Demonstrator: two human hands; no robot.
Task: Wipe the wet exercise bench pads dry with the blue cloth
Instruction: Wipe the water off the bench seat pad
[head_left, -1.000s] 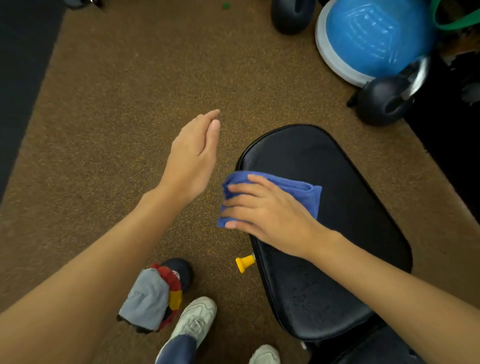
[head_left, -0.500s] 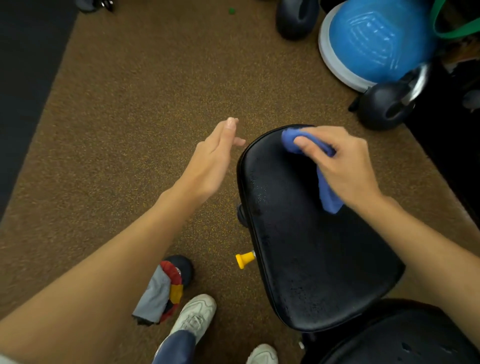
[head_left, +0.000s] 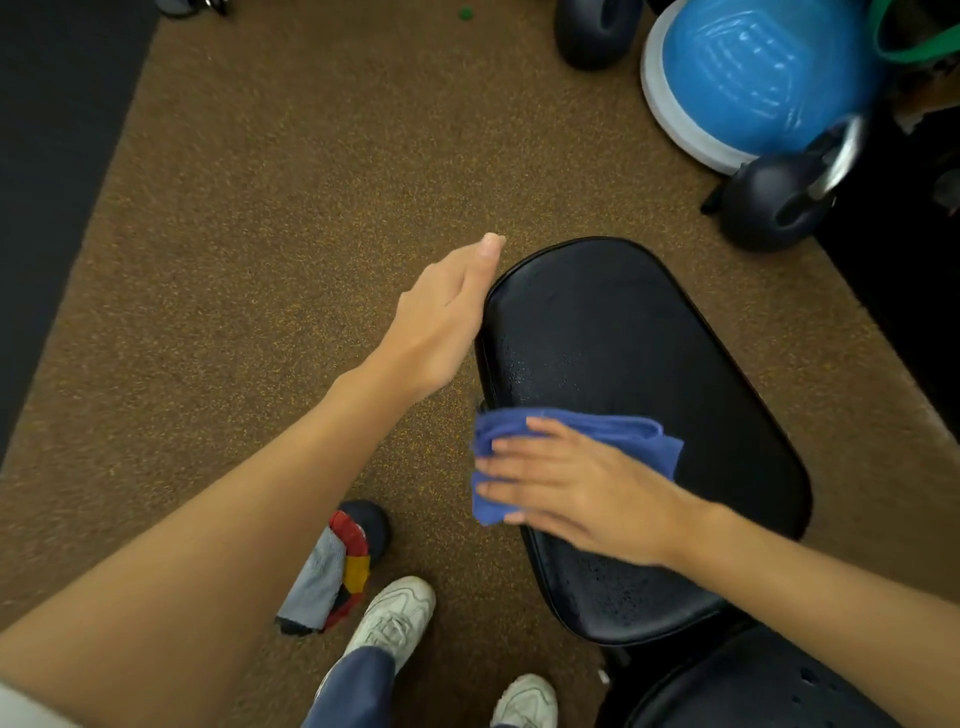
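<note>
We had just one view, head cam, looking steeply down & fwd from standing height. It sat close over the bench pad (head_left: 644, 364), near enough that both forearms filled the lower frame, w/ brown floor (head_left: 270, 208) beyond.

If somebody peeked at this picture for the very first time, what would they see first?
Probably the right hand pressing a blue cloth flat on the left side of the shiny black bench pad in the middle, where water drops still sit. Next, the big blue balance dome in the top right corner, with a dark kettlebell just below it. The left hand hovers open beside the pad's left edge.
</note>
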